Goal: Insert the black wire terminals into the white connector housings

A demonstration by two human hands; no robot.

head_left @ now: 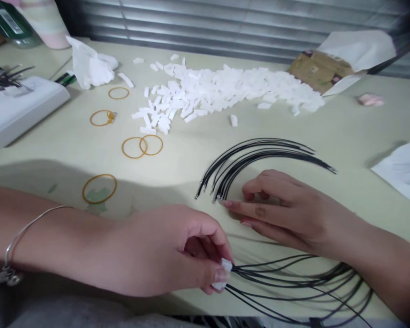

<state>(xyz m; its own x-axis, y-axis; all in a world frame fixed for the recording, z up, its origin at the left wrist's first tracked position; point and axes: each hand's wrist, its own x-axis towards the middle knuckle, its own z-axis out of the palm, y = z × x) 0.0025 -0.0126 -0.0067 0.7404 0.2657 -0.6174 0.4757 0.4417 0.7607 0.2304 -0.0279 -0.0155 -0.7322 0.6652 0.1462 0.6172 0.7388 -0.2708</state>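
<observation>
My left hand [171, 250] comes in from the left, wearing a thin silver charm bracelet [17, 246]. Its fingers pinch small white foam pieces [226, 265], and a bunch of thin black cords [294, 284] fans out from them to the right. My right hand [280, 212] rests on the table with its fingertips close to the metal-tipped ends of a second bundle of black cords [256, 155]. That bundle lies in an arc and holds nothing in the hand. Part of the first bunch runs under my right wrist.
A heap of white foam pieces [205, 93] lies on the pale table [348, 127] beyond my hands. Several rubber bands [134, 147] lie to its left. Crumpled tissue [90, 66], a white box [23, 109], a torn paper packet [323, 68] and a white sheet [401, 171] lie around the edges.
</observation>
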